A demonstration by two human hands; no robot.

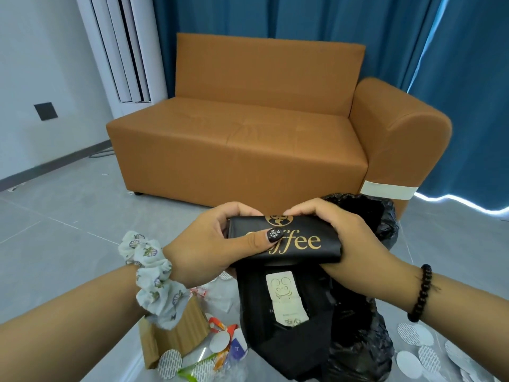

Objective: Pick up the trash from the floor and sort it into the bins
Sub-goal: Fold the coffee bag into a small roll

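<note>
Two hands, left hand and right hand, pinch a folded black coffee bag above a black-lined bin

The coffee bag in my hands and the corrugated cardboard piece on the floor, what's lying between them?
In the head view, the left hand and its floral scrunchie lie between the coffee bag and the cardboard.

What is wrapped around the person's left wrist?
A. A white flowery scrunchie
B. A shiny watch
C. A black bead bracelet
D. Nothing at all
A: a white flowery scrunchie sits on the wrist of the left hand, which grips the black coffee bag together with the right hand; the black bead bracelet is on the right wrist instead.
</note>
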